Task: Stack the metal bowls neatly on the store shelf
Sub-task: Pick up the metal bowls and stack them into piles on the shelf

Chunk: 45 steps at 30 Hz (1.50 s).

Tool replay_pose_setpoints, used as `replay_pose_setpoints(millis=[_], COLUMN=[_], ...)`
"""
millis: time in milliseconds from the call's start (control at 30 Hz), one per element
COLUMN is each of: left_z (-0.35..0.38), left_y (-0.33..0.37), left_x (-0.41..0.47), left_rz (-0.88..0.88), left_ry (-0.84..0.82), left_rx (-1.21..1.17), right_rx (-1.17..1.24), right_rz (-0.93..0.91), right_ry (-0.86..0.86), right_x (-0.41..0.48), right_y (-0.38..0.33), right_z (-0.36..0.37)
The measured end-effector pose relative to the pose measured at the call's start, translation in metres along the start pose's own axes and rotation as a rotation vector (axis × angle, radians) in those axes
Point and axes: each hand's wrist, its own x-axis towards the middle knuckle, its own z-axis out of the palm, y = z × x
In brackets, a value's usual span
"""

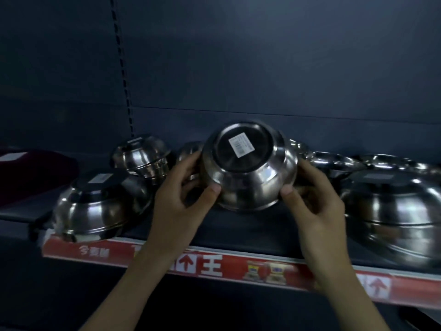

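A shiny metal bowl (248, 168) is held upside down and tilted toward me above the middle of the shelf (238, 237), its base showing a white barcode label. My left hand (181, 194) grips its left side and my right hand (312, 199) grips its right side, thumbs pressed on the near wall. An inverted stack of larger bowls (95, 206) sits at the left front. A smaller inverted stack (143, 156) stands behind it. Another large inverted bowl stack (401, 211) sits at the right.
More bowls (334, 161) lie upright at the back right, and a small one (188, 151) is half hidden behind my left hand. A red price strip (214, 263) runs along the shelf's front edge. A dark red item (31, 173) sits far left. The dark back panel (238, 68) rises behind.
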Motion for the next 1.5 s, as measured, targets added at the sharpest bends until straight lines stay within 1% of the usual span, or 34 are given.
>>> replay_pose_setpoints(millis=[167,333,467,633,767,967,1200,1333,1500], left_z=[0.001,-0.005,-0.008,-0.007,-0.008,-0.004,-0.007,-0.009,-0.009], left_y=[-0.009,-0.020,-0.028,-0.032,-0.032,-0.029,-0.029,-0.028,-0.029], left_x=[0.000,0.005,0.008,0.008,0.009,0.006,0.008,0.009,0.009], left_rz=[-0.018,-0.101,-0.123,-0.155,-0.137,-0.082,-0.124,-0.170,-0.170], left_ry=[-0.030,0.052,0.053,-0.035,-0.176,-0.221,-0.310,-0.324,-0.334], left_rx=[-0.100,-0.247,-0.311,-0.304,-0.193,-0.144,-0.231,-0.297,-0.358], right_rx=[0.087,0.024,0.038,0.024,0.039,0.011,-0.050,-0.100,-0.075], right_rz=[0.039,0.033,0.036,0.034,0.075,0.077,0.102,0.086,0.083], right_ry=[-0.038,-0.073,-0.055,-0.098,-0.108,-0.113,-0.151,-0.171,-0.248], right_x=[-0.001,0.002,0.002,0.001,0.002,0.004,0.006,0.005,0.006], right_y=[0.009,0.013,0.018,0.021,0.024,0.026,0.028,0.027,0.025], right_z=[-0.008,-0.006,-0.005,-0.008,-0.009,-0.010,-0.013,-0.013,-0.015])
